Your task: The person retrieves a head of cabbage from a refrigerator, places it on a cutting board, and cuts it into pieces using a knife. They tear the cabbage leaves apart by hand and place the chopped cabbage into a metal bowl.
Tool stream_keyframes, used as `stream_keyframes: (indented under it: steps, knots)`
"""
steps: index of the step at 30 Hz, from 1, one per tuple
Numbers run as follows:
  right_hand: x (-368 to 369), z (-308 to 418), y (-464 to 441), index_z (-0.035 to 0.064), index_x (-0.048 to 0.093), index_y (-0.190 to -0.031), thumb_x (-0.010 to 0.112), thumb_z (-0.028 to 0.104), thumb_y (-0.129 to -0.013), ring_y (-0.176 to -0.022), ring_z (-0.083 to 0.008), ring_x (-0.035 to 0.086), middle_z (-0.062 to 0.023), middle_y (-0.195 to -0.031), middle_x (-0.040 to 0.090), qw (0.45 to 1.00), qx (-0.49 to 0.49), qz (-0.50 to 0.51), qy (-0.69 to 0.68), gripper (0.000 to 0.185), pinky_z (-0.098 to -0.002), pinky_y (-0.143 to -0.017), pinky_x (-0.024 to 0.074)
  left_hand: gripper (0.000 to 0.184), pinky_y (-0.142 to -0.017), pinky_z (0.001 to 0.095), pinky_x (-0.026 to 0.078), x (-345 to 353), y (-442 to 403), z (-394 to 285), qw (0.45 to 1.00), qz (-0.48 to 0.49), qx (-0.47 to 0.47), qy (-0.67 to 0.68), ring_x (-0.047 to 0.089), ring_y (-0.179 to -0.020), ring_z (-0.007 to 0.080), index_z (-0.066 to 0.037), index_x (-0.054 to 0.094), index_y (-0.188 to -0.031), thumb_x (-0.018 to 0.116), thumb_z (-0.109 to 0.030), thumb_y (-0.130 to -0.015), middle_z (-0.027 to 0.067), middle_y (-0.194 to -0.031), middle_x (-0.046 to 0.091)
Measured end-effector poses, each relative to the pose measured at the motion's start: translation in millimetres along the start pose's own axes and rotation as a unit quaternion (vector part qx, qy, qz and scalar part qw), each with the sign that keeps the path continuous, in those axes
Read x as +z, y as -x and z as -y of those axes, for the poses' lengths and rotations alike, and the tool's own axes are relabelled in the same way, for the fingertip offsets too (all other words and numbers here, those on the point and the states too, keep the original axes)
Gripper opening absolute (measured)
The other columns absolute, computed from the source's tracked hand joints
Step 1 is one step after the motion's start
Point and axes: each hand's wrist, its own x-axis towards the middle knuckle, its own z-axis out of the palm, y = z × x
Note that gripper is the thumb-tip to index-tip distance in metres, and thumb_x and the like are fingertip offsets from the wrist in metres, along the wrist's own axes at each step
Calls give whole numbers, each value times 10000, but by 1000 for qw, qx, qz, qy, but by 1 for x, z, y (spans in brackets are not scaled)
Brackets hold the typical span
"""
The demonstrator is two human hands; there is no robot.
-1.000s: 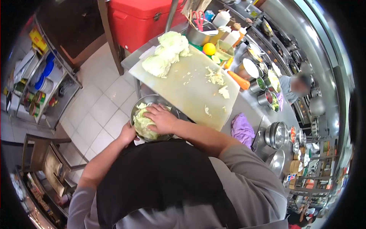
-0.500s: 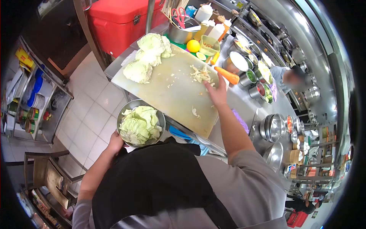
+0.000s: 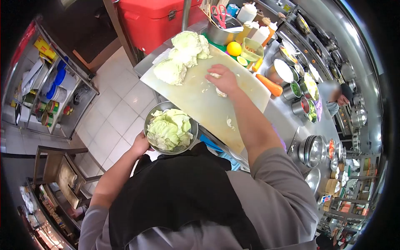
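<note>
My left hand (image 3: 141, 144) grips the rim of a metal bowl (image 3: 194, 132) at the board's near edge. Torn pale-green cabbage leaves (image 3: 168, 129) fill the bowl. Over the cutting board (image 3: 200, 104), my right hand (image 3: 223, 80) is curled round chopped cabbage scraps (image 3: 216, 75), some showing between its fingers and some under the palm. A few loose bits (image 3: 230, 123) lie nearer the board's front. Cabbage halves or heads (image 3: 171, 71) rest together on the board's far left corner.
A carrot (image 3: 269, 85) lies along the board's right edge. Behind stand a yellow citrus fruit (image 3: 234, 48), a pot with scissors (image 3: 223, 35) and squeeze bottles (image 3: 247, 12). Metal containers of ingredients (image 3: 280, 73) and stacked bowls (image 3: 312, 151) are at right. A co-worker (image 3: 331, 93) stands beyond.
My right hand has moved left across the board, drawing the cabbage scraps with it and closing round them. My left hand still holds the bowl. The whole view has shifted slightly.
</note>
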Motion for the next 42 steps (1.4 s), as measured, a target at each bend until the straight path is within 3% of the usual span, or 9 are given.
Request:
stream_keyframes:
  steps: [10, 14, 17, 23, 27, 29, 32, 37, 42]
  knots:
    - [78, 93, 80, 133, 789, -943, 790, 270, -794, -1211, -321, 592, -111, -1178, 688, 978, -207, 16, -21, 202, -403, -1046, 480, 455, -618, 355, 622, 3, -10, 6, 1000, 3, 12, -7, 700, -841, 240, 27, 500, -1318, 548, -286, -992, 176, -1084, 681]
    - [101, 138, 130, 74, 705, -1165, 706, 268, -878, -1317, -366, 496, -156, -1286, 624, 928, -336, 124, 106, 346, -471, -1135, 383, 432, -593, 306, 594, 2, -1, 9, 999, 11, 4, 35, 696, -794, 201, 4, 513, -1324, 546, -270, -992, 127, -1021, 697]
    - [136, 115, 157, 60, 500, -1416, 602, 307, -956, -1380, -371, 439, -186, -1415, 527, 935, -280, 200, 80, 533, -489, -1184, 318, 453, -599, 312, 596, -1, 0, 20, 999, 13, 28, 30, 697, -799, 193, -12, 506, -1368, 558, -253, -988, 120, -1037, 698]
    - [46, 125, 128, 7, 551, -1369, 570, 227, -976, -1394, -367, 434, -210, -1432, 520, 949, -304, 78, 37, 451, -470, -1190, 314, 466, -623, 325, 613, -5, -6, 33, 999, 25, 8, 36, 716, -886, 216, -26, 472, -1411, 542, -237, -1003, 139, -1133, 693]
    - [-44, 18, 123, 2, 558, -1350, 563, 199, -965, -1348, -408, 466, -234, -1420, 529, 975, -105, -106, 167, 433, -486, -1167, 340, 426, -635, 334, 621, -8, -11, 39, 999, 11, -4, 45, 723, -851, 228, -56, 473, -1416, 504, -218, -1023, 144, -1157, 692]
    - [-85, -44, 131, 3, 536, -1384, 495, 266, -1015, -1370, -411, 449, -251, -1435, 512, 980, 32, -129, 148, 455, -458, -1176, 332, 426, -637, 336, 623, -9, -9, 38, 999, 10, -3, 44, 724, -838, 230, -52, 470, -1413, 502, -226, -1026, 144, -1158, 691]
    - [-91, -61, 154, -32, 474, -1433, 456, 375, -1032, -1448, -400, 344, -259, -1534, 402, 966, 81, -64, 237, 571, -519, -1199, 249, 440, -648, 339, 625, -8, -6, 31, 999, 13, -5, 33, 720, -866, 229, -47, 453, -1416, 510, -246, -1028, 132, -1155, 690]
    - [-33, 1, 161, -83, 408, -1443, 543, 374, -990, -1417, -453, 352, -315, -1493, 406, 958, -2, -37, 285, 658, -547, -1188, 241, 454, -660, 344, 627, -6, -17, 25, 999, 42, 5, 2, 713, -904, 223, -52, 443, -1422, 517, -260, -1025, 120, -1145, 690]
    - [28, 101, 164, -89, 445, -1395, 641, 308, -917, -1370, -459, 396, -306, -1446, 450, 975, -157, 63, 145, 652, -530, -1167, 268, 448, -660, 342, 624, 2, -24, 10, 997, 70, -2, -13, 715, -879, 225, -66, 445, -1425, 509, -260, -1026, 129, -1138, 691]
